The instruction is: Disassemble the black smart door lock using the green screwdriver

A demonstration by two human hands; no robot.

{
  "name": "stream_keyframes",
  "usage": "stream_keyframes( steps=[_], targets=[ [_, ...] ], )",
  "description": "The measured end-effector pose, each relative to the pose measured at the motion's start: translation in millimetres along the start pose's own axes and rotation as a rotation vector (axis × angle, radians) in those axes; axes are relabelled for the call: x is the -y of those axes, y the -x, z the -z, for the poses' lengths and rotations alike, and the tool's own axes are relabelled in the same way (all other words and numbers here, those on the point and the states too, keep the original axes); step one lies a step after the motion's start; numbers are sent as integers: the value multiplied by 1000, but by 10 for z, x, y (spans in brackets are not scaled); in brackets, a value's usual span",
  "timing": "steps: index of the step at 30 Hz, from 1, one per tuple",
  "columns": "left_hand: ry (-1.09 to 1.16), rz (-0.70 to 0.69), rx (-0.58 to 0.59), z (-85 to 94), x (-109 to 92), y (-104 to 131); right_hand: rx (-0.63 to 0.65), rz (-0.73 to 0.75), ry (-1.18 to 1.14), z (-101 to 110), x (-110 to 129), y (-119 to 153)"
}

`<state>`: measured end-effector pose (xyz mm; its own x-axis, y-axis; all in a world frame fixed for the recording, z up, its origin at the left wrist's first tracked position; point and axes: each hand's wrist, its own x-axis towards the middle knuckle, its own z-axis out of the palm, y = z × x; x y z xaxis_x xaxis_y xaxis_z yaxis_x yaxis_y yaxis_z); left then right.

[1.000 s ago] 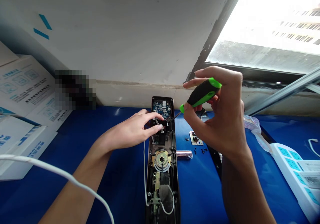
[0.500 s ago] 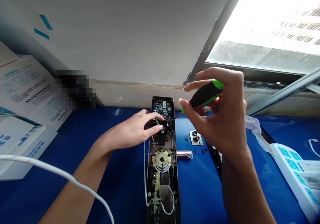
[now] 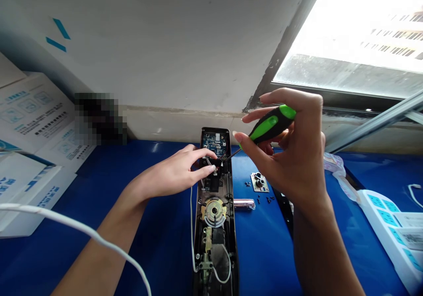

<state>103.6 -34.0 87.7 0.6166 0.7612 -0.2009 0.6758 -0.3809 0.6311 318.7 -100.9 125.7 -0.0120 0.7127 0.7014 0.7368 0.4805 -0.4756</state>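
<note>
A long black electronic door lock [image 3: 214,212] lies open on the blue table, its inner parts facing up. At its far end shows a blue circuit board [image 3: 211,142]. My left hand [image 3: 183,168] reaches in from the left, thumb and index finger closed about a small black part [image 3: 218,161] just below the board; thin grey wires show beside these fingers. In my right hand [image 3: 291,142] is a green and black screwdriver [image 3: 269,125], gripped by the handle between thumb and fingers. Its shaft slants down left, the tip at that black part. The exact contact is too small to see.
Right of the lock lie a small metal plate with a round fitting [image 3: 260,183], several loose black screws [image 3: 271,199] and a pinkish wrapped cylinder [image 3: 244,204]. A white power strip [image 3: 383,225] is further right. White boxes [image 3: 36,115] stand left; a white cable [image 3: 82,230] crosses the lower left.
The screwdriver handle has turned about its axis in my right hand, showing more green on its upper side. My left hand stays in place.
</note>
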Motion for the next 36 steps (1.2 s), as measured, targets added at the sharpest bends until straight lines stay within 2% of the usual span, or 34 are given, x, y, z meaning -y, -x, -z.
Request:
stream_keyframes(
  steps=[5,13,23,30,36],
  targets=[
    [10,-8,2,0,9,-4,-14,1,-18,2,4,-8],
    [11,-37,-19,-5,29,-8,41,5,-64,20,59,-8],
    [0,-41,-24,-11,23,-7,-27,-28,21,-2,13,3],
    [6,-32,-15,3,24,-2,25,33,-47,1,37,-8],
    [6,-44,-20,-7,32,-13,35,-12,8,15,47,-1]
  ],
)
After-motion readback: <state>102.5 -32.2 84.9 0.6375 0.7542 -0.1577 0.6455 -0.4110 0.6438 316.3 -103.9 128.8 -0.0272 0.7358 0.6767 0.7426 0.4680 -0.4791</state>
